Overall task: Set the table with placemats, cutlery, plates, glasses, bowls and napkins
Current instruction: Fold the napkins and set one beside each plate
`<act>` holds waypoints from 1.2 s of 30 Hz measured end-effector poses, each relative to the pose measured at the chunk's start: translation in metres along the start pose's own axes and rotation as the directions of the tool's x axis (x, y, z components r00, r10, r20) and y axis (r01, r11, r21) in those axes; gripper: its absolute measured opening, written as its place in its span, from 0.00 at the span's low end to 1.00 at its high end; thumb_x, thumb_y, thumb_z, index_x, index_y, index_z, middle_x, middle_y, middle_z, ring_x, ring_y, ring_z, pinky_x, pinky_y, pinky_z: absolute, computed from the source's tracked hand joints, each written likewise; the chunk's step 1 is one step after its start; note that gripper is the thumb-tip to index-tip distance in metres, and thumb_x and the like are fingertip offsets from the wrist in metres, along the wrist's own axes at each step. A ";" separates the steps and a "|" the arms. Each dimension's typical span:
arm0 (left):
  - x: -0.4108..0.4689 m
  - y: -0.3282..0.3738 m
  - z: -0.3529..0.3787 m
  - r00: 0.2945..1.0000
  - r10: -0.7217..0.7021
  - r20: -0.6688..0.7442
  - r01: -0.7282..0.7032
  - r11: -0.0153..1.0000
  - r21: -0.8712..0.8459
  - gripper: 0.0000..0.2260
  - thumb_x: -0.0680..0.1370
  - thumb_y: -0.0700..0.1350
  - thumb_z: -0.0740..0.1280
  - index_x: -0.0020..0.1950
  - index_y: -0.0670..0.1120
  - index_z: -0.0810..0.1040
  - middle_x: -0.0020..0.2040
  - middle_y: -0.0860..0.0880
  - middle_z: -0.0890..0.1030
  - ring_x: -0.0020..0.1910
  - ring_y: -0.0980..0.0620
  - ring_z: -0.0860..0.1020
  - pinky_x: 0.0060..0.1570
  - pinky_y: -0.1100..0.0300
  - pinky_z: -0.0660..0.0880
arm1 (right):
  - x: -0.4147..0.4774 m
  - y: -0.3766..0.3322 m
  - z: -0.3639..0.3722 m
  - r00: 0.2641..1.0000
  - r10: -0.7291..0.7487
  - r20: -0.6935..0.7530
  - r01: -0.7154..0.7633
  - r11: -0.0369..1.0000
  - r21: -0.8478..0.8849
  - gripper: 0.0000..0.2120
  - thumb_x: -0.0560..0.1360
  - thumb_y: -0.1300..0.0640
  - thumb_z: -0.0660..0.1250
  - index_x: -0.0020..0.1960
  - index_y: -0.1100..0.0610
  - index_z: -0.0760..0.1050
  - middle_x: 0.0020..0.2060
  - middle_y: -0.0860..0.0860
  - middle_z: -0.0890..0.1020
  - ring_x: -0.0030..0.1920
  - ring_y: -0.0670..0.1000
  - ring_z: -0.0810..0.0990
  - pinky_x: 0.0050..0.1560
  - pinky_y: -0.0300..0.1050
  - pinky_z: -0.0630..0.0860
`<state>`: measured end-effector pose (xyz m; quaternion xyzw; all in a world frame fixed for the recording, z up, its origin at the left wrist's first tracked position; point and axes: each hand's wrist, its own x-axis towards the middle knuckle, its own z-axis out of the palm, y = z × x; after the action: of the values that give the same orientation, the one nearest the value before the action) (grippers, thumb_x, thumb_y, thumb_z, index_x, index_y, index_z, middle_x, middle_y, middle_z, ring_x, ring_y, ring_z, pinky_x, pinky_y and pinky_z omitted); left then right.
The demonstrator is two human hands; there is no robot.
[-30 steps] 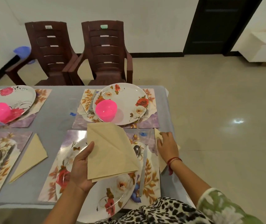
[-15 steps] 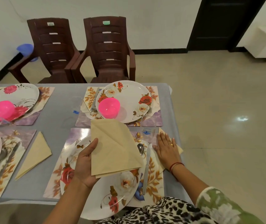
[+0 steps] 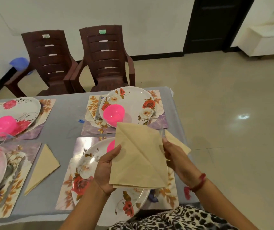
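The fingers of the left hand [image 3: 105,173] and right hand [image 3: 177,157] pinch the napkin [image 3: 138,156]; keep it flat, then lay it by the plate [image 3: 133,103] at 12 o'clock.

napkin [image 3: 138,156] gripped by left hand [image 3: 105,170], right hand [image 3: 177,156]

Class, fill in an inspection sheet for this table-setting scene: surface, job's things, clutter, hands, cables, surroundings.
Surface: table with grey cloth, four placemats laid.
Job's things: floral plates, pink bowls, cutlery beside plates; left napkin and right napkin lie flat.
Clutter: nothing seen.
Hands: left hand and right hand hold a folded napkin by its side edges above the near plate.
Cables: nothing seen.
Surroundings: two brown chairs, dark door, tiled floor, blue object by the left chair.
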<state>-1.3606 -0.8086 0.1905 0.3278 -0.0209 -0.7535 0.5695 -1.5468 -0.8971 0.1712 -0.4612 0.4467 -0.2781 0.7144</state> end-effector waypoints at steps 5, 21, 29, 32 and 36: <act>0.001 0.005 0.002 0.987 -0.115 0.111 0.108 0.992 0.065 0.30 0.52 0.42 0.83 0.52 0.37 0.83 0.53 0.37 0.82 0.49 0.38 0.82 0.43 0.44 0.80 | -0.020 -0.017 0.024 0.997 0.024 0.075 -0.042 0.965 0.260 0.14 0.70 0.54 0.68 0.55 0.56 0.79 0.51 0.56 0.84 0.51 0.55 0.82 0.50 0.47 0.80; 0.045 -0.042 0.028 0.942 -0.276 0.190 0.261 0.960 0.099 0.20 0.72 0.51 0.68 0.59 0.39 0.80 0.59 0.38 0.80 0.56 0.39 0.80 0.53 0.42 0.78 | -0.045 -0.023 -0.039 0.598 -0.599 -0.533 0.258 0.773 -0.579 0.07 0.70 0.56 0.74 0.37 0.56 0.77 0.35 0.51 0.77 0.33 0.41 0.72 0.34 0.32 0.68; 0.099 -0.088 0.078 0.892 -0.219 0.395 0.260 0.964 -0.054 0.44 0.63 0.63 0.75 0.74 0.46 0.66 0.72 0.40 0.68 0.68 0.37 0.69 0.66 0.38 0.66 | -0.027 -0.034 -0.120 0.770 -0.269 -0.579 0.267 0.959 -0.090 0.06 0.72 0.57 0.71 0.44 0.60 0.79 0.39 0.55 0.78 0.41 0.52 0.75 0.44 0.47 0.75; 0.126 -0.117 0.108 0.919 -0.181 0.351 0.234 0.965 -0.115 0.41 0.59 0.55 0.80 0.68 0.42 0.74 0.65 0.36 0.75 0.58 0.34 0.77 0.51 0.38 0.76 | -0.012 -0.038 -0.169 0.809 -0.213 -0.548 0.218 0.974 -0.057 0.09 0.72 0.57 0.72 0.50 0.58 0.78 0.43 0.55 0.79 0.44 0.54 0.78 0.50 0.51 0.77; 0.179 -0.163 0.154 0.969 -0.182 0.169 0.197 0.977 -0.078 0.37 0.51 0.42 0.82 0.59 0.38 0.79 0.57 0.35 0.80 0.49 0.34 0.81 0.46 0.37 0.78 | -0.002 -0.056 -0.246 0.787 -0.326 -0.524 0.173 0.932 -0.320 0.17 0.73 0.53 0.70 0.61 0.51 0.72 0.53 0.48 0.74 0.51 0.49 0.76 0.51 0.42 0.75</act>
<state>-1.6023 -0.9600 0.1616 0.2393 0.0000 -0.8285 0.5062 -1.7670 -1.0205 0.1798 -0.5003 0.6054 -0.4355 0.4398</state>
